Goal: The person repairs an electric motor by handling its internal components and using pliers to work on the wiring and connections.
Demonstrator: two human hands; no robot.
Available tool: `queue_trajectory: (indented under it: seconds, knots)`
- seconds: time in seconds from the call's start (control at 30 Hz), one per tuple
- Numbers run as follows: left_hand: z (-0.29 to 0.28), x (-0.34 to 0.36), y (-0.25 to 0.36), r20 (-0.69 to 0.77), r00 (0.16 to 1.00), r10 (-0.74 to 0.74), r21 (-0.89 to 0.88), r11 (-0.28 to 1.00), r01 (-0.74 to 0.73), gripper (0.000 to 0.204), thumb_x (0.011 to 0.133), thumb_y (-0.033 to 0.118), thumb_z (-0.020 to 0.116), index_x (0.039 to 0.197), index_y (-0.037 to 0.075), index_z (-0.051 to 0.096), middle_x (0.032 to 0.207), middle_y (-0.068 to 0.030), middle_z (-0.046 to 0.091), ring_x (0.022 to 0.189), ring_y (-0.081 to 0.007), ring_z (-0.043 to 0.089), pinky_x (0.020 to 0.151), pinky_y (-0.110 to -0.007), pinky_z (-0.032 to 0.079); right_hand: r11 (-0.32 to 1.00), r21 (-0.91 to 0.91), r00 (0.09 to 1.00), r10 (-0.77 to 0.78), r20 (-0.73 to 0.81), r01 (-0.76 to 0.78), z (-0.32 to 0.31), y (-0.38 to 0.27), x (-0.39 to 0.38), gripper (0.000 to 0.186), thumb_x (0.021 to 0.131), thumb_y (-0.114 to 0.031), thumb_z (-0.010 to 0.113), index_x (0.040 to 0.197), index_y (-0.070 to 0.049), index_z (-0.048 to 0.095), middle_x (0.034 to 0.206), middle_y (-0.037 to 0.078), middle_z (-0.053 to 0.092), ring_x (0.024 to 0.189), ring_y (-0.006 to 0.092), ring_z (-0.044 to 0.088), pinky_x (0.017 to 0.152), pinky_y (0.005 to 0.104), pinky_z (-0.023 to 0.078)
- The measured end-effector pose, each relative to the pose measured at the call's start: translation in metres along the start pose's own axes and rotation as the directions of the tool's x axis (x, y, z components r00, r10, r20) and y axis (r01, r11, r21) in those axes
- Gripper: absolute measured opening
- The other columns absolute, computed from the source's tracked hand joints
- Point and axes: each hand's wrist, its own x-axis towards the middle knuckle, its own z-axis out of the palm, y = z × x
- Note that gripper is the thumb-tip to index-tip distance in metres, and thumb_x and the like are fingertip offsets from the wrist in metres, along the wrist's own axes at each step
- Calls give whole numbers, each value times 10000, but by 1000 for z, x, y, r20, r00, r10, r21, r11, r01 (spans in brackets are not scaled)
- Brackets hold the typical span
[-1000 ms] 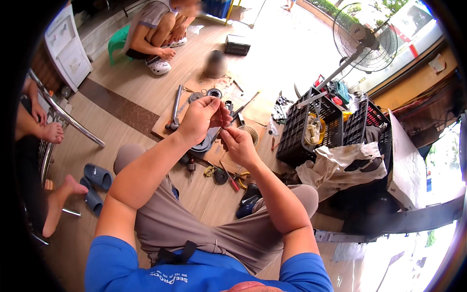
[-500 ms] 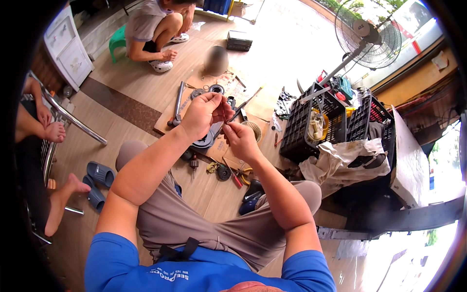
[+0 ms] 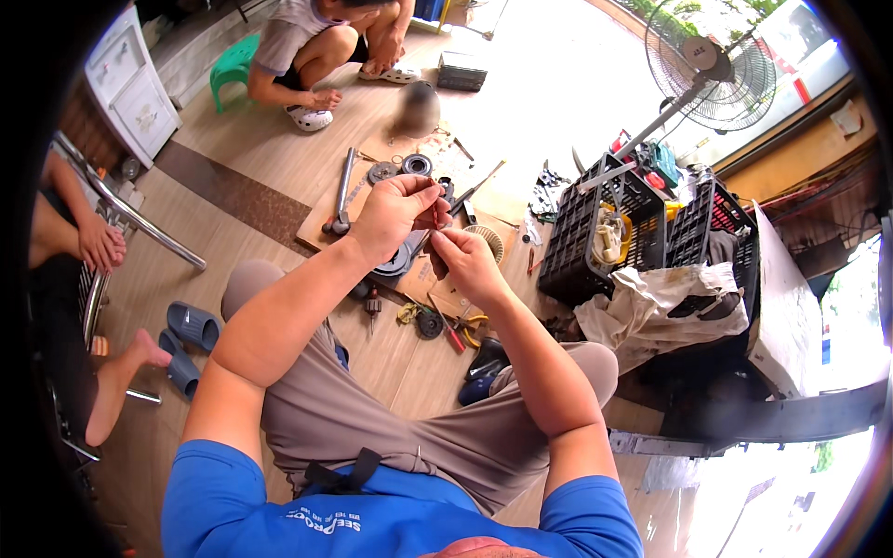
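My left hand (image 3: 398,221) and my right hand (image 3: 470,267) are raised close together over the parts on the cardboard (image 3: 321,228). Both have their fingertips pinched together. Whatever small thing lies between them is too small and hidden to name. Below and behind the hands sits a grey round housing (image 3: 395,263), partly covered by them. A dark ring-shaped part (image 3: 417,166) and a flat grey disc (image 3: 381,172) lie just beyond. Right of my right hand is a pale ribbed ring (image 3: 489,240). A long metal-handled tool (image 3: 345,191) rests on the left.
Nearer me lie a drill chuck (image 3: 373,305), a black wheel (image 3: 429,324), a red-handled tool (image 3: 454,338) and yellow-handled pliers (image 3: 475,322). Black crates (image 3: 595,256) and a standing fan (image 3: 707,60) are at right. One person (image 3: 307,56) crouches ahead; another (image 3: 79,223) sits at left.
My two hands stay pinched together, with only small finger shifts. The view has moved slightly. The crouching person has leaned to the right, and the seated person's hands have come together.
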Motion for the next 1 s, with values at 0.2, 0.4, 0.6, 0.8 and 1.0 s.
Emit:
queue_trajectory:
  seconds: [0.2,0.4,0.6,0.8,1.0]
  knots:
    - [-1,2,-8,-53,998,46,58,997,-43,160,983,167,526,950,28,597,837,-62,647,755,-144,638,742,-281,545,885,-426,965,-247,-89,187,6,1,-1,307,988,-200,526,753,-10,579,613,-24,511,558,53,457,503,235,383]
    - [-5,4,-5,-51,999,-6,-24,1000,5,152,978,167,536,958,27,592,852,-69,652,772,-163,652,740,-303,554,1000,-28,999,2,-52,-4,3,3,1,267,989,-198,528,816,-13,609,659,-33,539,580,47,484,514,222,389]
    - [-4,5,-4,-88,996,3,-57,998,-8,153,972,142,541,975,-2,594,863,-83,653,776,-171,656,727,-304,570,988,-137,986,-85,-142,65,2,10,-1,199,970,-168,564,924,3,655,694,-36,565,593,40,494,538,207,410]
    - [-1,4,-3,-87,996,-2,-56,998,-3,138,968,128,544,971,0,596,867,-86,656,776,-172,661,714,-304,572,922,-346,955,-244,-167,175,2,14,-2,176,953,-146,578,925,14,647,691,20,586,590,84,517,553,252,431]
    - [-3,2,-2,-85,996,-20,-25,1000,17,141,969,126,541,953,-3,598,846,-87,658,740,-176,665,696,-296,569,640,-701,869,-492,-58,315,6,-5,-7,140,910,-97,564,855,24,609,807,214,616,752,374,607,654,401,470]
